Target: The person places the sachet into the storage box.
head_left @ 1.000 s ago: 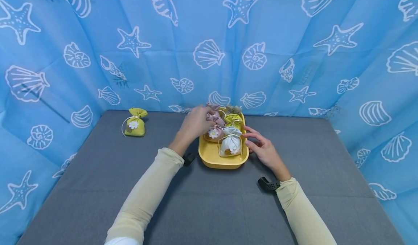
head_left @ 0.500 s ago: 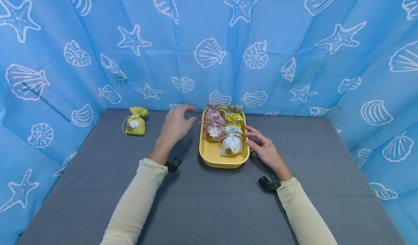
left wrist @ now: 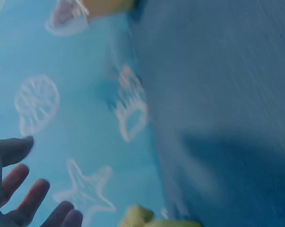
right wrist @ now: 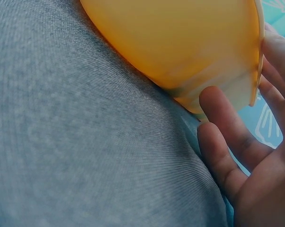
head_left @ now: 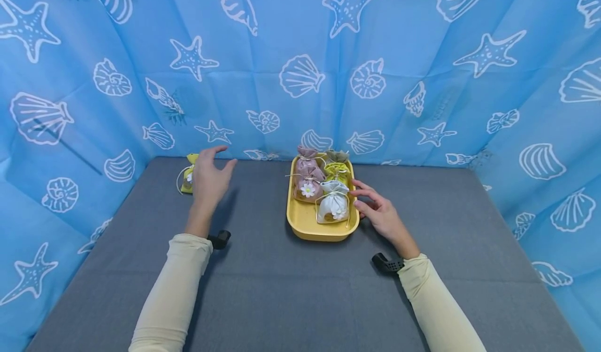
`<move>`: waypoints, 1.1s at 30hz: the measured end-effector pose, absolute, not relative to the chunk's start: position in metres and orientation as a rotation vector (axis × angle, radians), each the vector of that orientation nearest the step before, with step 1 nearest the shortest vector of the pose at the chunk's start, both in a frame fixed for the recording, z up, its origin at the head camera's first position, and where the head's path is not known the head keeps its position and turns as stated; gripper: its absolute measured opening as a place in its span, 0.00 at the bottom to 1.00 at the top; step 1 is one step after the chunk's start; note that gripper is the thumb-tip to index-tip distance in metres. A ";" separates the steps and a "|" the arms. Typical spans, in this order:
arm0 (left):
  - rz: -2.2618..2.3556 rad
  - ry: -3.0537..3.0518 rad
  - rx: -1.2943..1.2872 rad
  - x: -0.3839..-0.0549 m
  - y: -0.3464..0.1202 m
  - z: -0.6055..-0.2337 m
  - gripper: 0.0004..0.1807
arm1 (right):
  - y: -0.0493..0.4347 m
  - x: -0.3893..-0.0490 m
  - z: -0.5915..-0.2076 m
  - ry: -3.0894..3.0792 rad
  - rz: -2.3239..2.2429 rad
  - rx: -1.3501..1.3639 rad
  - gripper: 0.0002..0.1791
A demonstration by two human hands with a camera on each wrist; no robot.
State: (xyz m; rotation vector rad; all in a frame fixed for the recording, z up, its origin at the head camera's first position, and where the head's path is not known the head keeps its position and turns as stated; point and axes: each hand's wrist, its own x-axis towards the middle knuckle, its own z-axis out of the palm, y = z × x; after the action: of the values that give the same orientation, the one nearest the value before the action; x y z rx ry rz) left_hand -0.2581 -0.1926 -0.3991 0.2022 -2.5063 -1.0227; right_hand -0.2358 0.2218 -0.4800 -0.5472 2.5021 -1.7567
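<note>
My left hand (head_left: 209, 177) is held with fingers spread and nothing in them, overlapping a yellow-green drawstring pouch (head_left: 187, 181) with a white flower. Most of that pouch is hidden behind the hand; in the left wrist view its top (left wrist: 147, 218) peeks in at the bottom. My right hand (head_left: 381, 215) touches the right side of a yellow tray (head_left: 300, 227), with fingertips at its rim and outer wall (right wrist: 180, 42). Inside the tray stand two pinkish pouches (head_left: 304, 177), a yellow-green one (head_left: 337, 171), a greyish one (head_left: 337, 156) and a white one (head_left: 333, 209).
A grey cloth (head_left: 300, 300) covers the table. Behind it and along both sides hangs a blue curtain (head_left: 263, 49) printed with shells and starfish. Each wrist wears a black camera band, such as the right band (head_left: 387, 263).
My left hand has drawn away from the pouches in the tray and travelled left, over to the lone yellow-green pouch. The right hand stays at the tray's side.
</note>
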 end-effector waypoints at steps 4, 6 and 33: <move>-1.026 -2.499 0.314 -0.263 -0.213 -0.406 0.32 | 0.222 -0.236 -0.481 2.495 -1.759 -0.545 0.18; -1.020 -2.509 0.358 -0.265 -0.222 -0.410 0.35 | 0.222 -0.236 -0.482 2.490 -1.762 -0.545 0.18; -1.142 -2.591 0.637 -0.270 -0.263 -0.428 0.46 | 0.222 -0.237 -0.482 2.503 -1.752 -0.539 0.17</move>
State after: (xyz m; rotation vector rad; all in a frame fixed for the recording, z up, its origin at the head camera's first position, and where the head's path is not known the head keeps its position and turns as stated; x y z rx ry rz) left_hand -0.2699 -0.2634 -0.4278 0.6371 -2.5911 -1.1418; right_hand -0.2370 0.2216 -0.4825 -0.5393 2.5035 -1.7519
